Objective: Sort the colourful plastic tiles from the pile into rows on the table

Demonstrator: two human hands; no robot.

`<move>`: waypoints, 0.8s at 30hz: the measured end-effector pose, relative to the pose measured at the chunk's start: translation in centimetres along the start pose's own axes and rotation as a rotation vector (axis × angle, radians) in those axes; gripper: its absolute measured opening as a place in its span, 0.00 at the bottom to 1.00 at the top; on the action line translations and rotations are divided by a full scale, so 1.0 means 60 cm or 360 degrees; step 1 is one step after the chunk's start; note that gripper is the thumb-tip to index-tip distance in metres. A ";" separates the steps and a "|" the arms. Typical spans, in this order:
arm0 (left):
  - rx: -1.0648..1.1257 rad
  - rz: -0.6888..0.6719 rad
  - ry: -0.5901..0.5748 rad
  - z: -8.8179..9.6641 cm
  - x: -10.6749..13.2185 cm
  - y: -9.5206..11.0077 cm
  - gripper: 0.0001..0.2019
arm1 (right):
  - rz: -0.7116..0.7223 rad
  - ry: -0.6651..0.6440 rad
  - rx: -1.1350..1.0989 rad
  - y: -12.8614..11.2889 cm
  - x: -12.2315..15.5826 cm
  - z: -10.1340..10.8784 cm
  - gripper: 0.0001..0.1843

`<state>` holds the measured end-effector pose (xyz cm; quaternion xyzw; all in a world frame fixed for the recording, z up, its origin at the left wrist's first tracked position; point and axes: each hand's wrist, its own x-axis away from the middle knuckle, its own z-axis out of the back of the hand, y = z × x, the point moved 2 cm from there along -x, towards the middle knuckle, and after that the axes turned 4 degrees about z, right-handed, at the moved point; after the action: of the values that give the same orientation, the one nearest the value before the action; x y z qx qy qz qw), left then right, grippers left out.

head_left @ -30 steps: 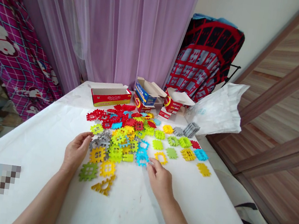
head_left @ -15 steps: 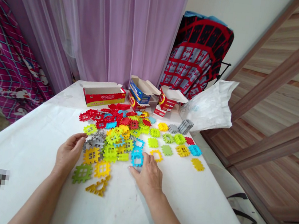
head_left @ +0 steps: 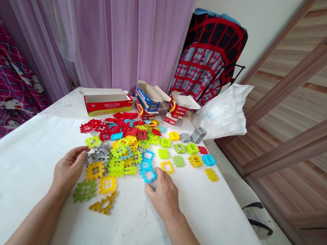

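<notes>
As the left hand (head_left: 68, 168) and the right hand (head_left: 162, 194) lie over the white tablecloth (head_left: 24, 176), both are open and hold nothing that shows. The left hand's fingers curl loosely just beside a grey block (head_left: 95, 155), with a yellow block (head_left: 95, 170) close by. The right hand's fingertips (head_left: 156, 174) are at the edge of a blue block (head_left: 148, 174), touching or just beside it; I cannot tell which. Nearest the body lie a green block (head_left: 85, 191) and a yellow triangle block (head_left: 101, 206). Beyond the hands spreads a pile of plastic blocks (head_left: 118, 144), with a stack of grey blocks (head_left: 198, 135) to its right. At the far end stand 3 open boxes, a red box (head_left: 105, 103) among them, beside a white plastic bag (head_left: 222, 112), before a purple curtain (head_left: 118, 32).
</notes>
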<state>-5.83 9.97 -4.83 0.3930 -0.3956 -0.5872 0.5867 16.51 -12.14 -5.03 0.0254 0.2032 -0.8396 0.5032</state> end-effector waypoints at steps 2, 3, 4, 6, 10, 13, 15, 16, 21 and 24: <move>-0.0009 -0.0012 0.0007 0.001 -0.002 -0.002 0.18 | 0.0002 0.0018 0.0030 0.000 0.000 -0.001 0.24; -0.0018 -0.0022 0.0013 0.001 -0.003 -0.002 0.18 | 0.0000 0.0028 0.0040 0.000 0.000 -0.003 0.23; -0.0027 -0.0032 0.0019 0.002 -0.003 -0.001 0.18 | 0.0005 0.0042 0.0038 0.000 0.000 -0.004 0.22; -0.0048 -0.0025 0.0017 0.002 -0.002 0.003 0.17 | 0.0051 0.0089 -0.0010 0.001 0.000 -0.006 0.22; -0.0081 0.0072 -0.0007 0.004 0.005 0.016 0.19 | 0.0091 0.0317 -0.0256 0.019 0.001 0.011 0.24; -0.0096 0.0102 -0.0006 0.007 0.012 0.029 0.19 | -0.0087 0.0590 -0.0437 0.078 -0.007 0.050 0.23; -0.0139 0.0117 0.0000 0.009 0.017 0.036 0.19 | -0.0271 0.0703 -0.0485 0.145 -0.021 0.084 0.24; -0.0158 0.0115 0.0005 0.010 0.018 0.039 0.18 | -0.0375 0.0723 -0.0484 0.183 -0.030 0.101 0.27; -0.0230 -0.0019 -0.0020 0.013 0.019 0.045 0.11 | -0.0906 0.0562 -0.0151 0.356 -0.078 0.167 0.26; -0.0293 -0.0010 -0.0020 0.015 0.013 0.038 0.13 | -0.0956 0.0352 -0.0028 0.403 -0.100 0.175 0.26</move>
<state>-5.79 9.21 -2.37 0.3349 -0.3423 -0.6254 0.6160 41.83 -20.95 -1.54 0.0510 0.2623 -0.9409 0.2080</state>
